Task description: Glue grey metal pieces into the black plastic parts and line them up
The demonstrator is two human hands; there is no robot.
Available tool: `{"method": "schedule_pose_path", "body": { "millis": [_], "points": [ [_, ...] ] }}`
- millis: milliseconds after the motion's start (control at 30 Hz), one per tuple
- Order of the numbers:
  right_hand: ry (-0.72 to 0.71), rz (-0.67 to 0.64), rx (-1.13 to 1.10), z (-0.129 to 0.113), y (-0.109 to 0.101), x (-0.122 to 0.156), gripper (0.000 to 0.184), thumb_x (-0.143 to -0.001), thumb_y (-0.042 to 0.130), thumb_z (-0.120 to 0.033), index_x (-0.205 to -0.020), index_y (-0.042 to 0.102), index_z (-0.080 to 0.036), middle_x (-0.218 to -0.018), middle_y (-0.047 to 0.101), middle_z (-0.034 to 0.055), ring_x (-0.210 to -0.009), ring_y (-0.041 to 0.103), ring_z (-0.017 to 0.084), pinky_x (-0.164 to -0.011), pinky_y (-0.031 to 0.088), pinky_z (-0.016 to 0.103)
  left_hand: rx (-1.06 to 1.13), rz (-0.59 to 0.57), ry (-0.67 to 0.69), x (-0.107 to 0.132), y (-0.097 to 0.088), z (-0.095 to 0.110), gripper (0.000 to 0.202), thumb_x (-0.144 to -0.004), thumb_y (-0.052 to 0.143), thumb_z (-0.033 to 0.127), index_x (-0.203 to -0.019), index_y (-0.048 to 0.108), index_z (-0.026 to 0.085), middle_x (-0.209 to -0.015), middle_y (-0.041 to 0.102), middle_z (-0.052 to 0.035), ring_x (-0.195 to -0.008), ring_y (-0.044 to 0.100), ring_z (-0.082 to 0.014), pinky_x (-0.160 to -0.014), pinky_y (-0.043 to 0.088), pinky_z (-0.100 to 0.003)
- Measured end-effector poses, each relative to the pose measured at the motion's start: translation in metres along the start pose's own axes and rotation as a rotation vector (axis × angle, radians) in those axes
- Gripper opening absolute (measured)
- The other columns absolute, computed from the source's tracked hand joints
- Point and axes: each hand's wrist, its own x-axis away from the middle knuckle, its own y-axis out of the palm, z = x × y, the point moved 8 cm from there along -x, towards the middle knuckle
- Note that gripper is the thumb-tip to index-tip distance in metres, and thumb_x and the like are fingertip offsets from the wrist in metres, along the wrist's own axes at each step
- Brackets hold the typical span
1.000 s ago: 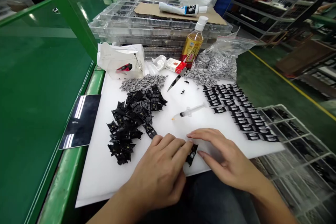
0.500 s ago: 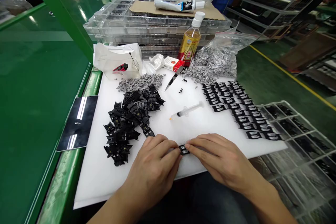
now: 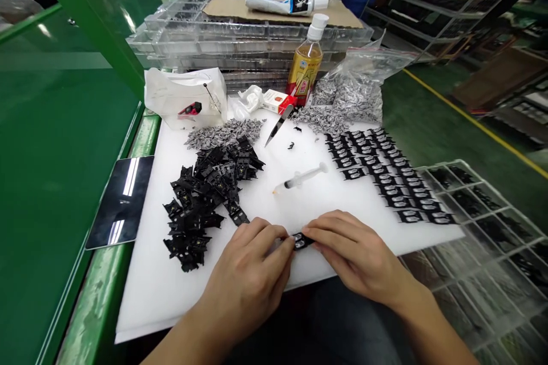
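Observation:
Near the front edge of the white foam board (image 3: 265,205), my left hand (image 3: 252,268) and my right hand (image 3: 355,251) grip a small black plastic part (image 3: 301,240) from either side. Light grey pieces show in its face; my fingers cover both its ends. Just beyond lies a syringe (image 3: 302,177) with an orange tip. A heap of similar black parts (image 3: 209,194) is to the left of my hands. To the right, black parts with grey inserts (image 3: 385,171) are laid out in rows. Farther back are tweezers (image 3: 279,125) and piles of small grey pieces (image 3: 226,134).
A drink bottle (image 3: 305,63), a red-and-white box (image 3: 278,101), a bag of grey pieces (image 3: 359,85) and a white container (image 3: 184,97) stand at the back, before stacked clear trays (image 3: 171,40). A tablet (image 3: 122,202) lies left; a compartment tray (image 3: 479,251) sits lower right.
My right fingers have shifted slightly along the black part, which now shows a little tilted. The whole view has moved slightly; the other things lie as before.

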Motion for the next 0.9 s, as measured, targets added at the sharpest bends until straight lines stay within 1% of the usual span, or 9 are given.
{"method": "schedule_pose_path", "body": {
  "millis": [233,367,633,733,900],
  "points": [
    [-0.022,-0.051,0.062,-0.0020,0.0027,0.0019,0.051,-0.099,0.059,0.000,-0.146,0.061,-0.018,-0.129,0.069,0.0123,-0.119,0.061,0.025,-0.100,0.055,0.045,-0.088,-0.018,0.061,-0.0019,0.0016,0.0060,0.018,-0.100,0.062,0.009,-0.117,0.069,0.011,-0.106,0.069,-0.0109,-0.093,0.057,-0.0233,-0.078,0.053,-0.041],
    [-0.031,-0.055,0.095,-0.0022,0.0036,0.0020,0.052,-0.099,0.060,0.000,-0.148,0.059,-0.017,-0.130,0.068,0.0126,-0.120,0.060,0.025,-0.102,0.054,0.046,-0.088,-0.015,0.063,-0.0020,0.0018,0.0068,0.019,-0.100,0.062,0.009,-0.118,0.069,0.010,-0.105,0.069,-0.0114,-0.092,0.058,-0.0230,-0.078,0.055,-0.041],
    [-0.064,-0.089,0.166,-0.0072,0.0044,0.0005,0.044,-0.099,0.061,-0.001,-0.141,0.063,-0.012,-0.128,0.070,0.0139,-0.118,0.061,0.026,-0.101,0.055,0.045,-0.098,-0.021,0.062,-0.0028,0.0028,0.0057,0.020,-0.100,0.062,0.009,-0.118,0.070,0.011,-0.105,0.069,-0.0118,-0.093,0.059,-0.0234,-0.078,0.056,-0.041],
    [-0.074,-0.098,0.182,-0.0094,0.0040,-0.0018,0.043,-0.100,0.060,-0.001,-0.141,0.063,-0.012,-0.127,0.072,0.0131,-0.118,0.061,0.026,-0.101,0.055,0.045,-0.104,-0.020,0.065,-0.0029,0.0027,0.0066,0.019,-0.100,0.062,0.009,-0.117,0.070,0.011,-0.104,0.069,-0.0116,-0.093,0.059,-0.0233,-0.078,0.056,-0.041],
    [-0.041,-0.114,0.167,-0.0082,0.0036,-0.0040,0.042,-0.101,0.058,-0.002,-0.141,0.062,-0.013,-0.127,0.073,0.0117,-0.118,0.063,0.024,-0.100,0.053,0.044,-0.097,-0.023,0.059,-0.0026,0.0026,0.0075,0.020,-0.100,0.061,0.009,-0.118,0.070,0.011,-0.104,0.069,-0.0114,-0.093,0.060,-0.0234,-0.079,0.056,-0.042]
  ]
}}
